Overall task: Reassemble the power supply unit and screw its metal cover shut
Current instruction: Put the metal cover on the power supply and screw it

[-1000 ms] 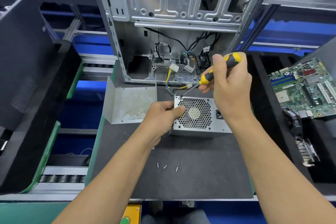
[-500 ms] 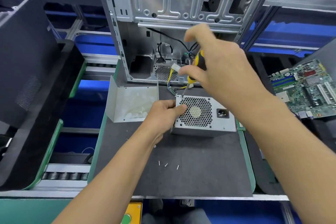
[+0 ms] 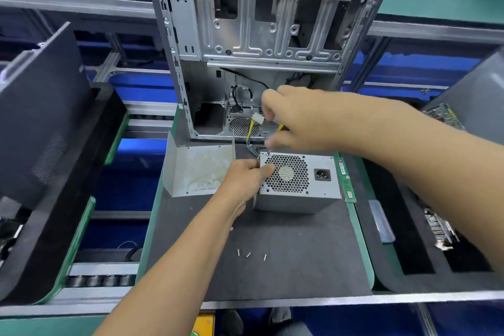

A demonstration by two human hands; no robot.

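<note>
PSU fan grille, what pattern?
Honeycomb of hexagonal holes in silver-grey metal, on the power supply unit; the head view shows it.

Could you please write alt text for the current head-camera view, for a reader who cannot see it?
A person's left hand steadies a grey power supply unit on a dark mat while the right hand works a yellow-handled screwdriver at its top left corner. Three loose screws lie nearer the viewer; an open computer case stands behind.
</note>
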